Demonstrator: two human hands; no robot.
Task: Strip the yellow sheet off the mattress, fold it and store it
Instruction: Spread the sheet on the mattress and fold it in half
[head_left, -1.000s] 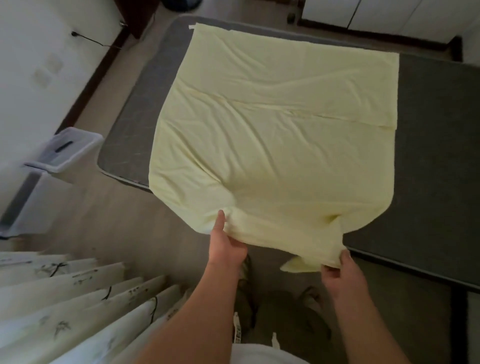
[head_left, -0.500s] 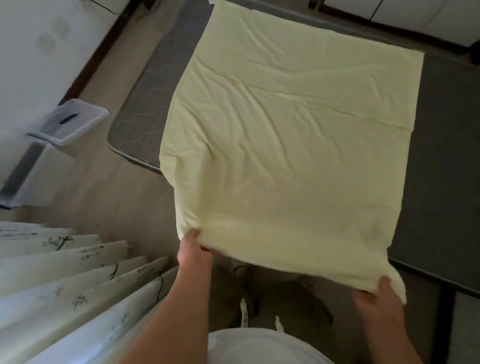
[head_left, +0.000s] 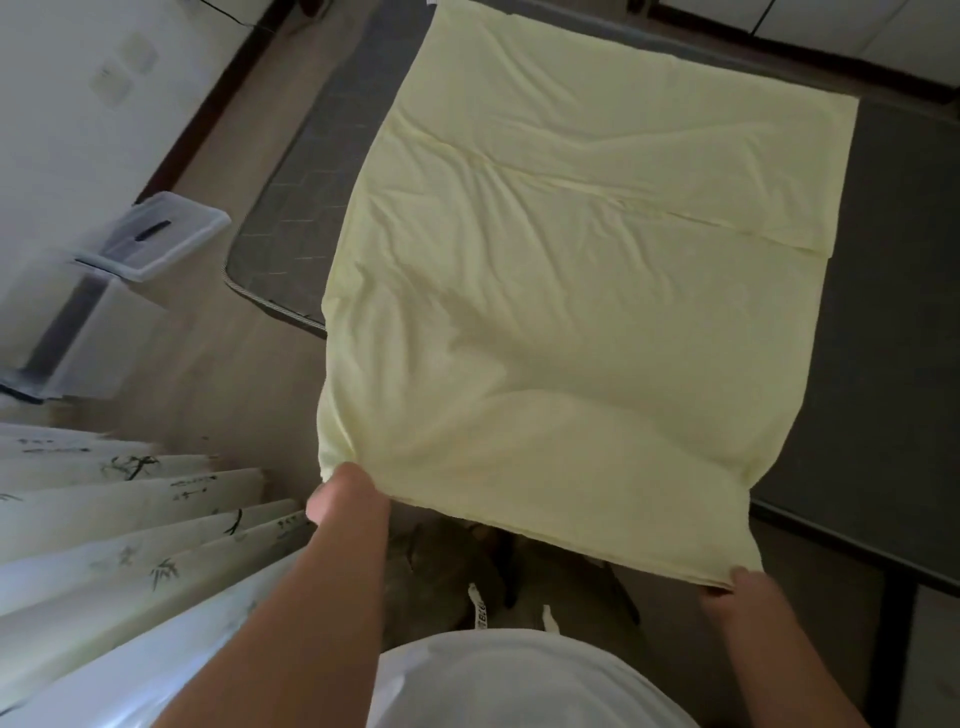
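The pale yellow sheet (head_left: 587, 291) is folded into a broad, creased rectangle. Its far part lies on the dark grey mattress (head_left: 883, 312); its near edge hangs lifted over the floor towards me. My left hand (head_left: 345, 496) grips the near left corner, and my right hand (head_left: 748, 584) pinches the near right corner. The near edge runs stretched between both hands. My fingers are mostly hidden under the cloth.
A clear plastic storage box (head_left: 156, 234) with a lid stands by the white wall at the left. White curtains (head_left: 114, 545) with a bamboo print hang at the lower left. Wooden floor (head_left: 228, 364) lies between the mattress and the box. White cabinets (head_left: 857, 31) stand behind the mattress.
My hands moved apart along the near edge, out to its corners. The bunched near edge is now pulled flat and taut, and lifted closer to me.
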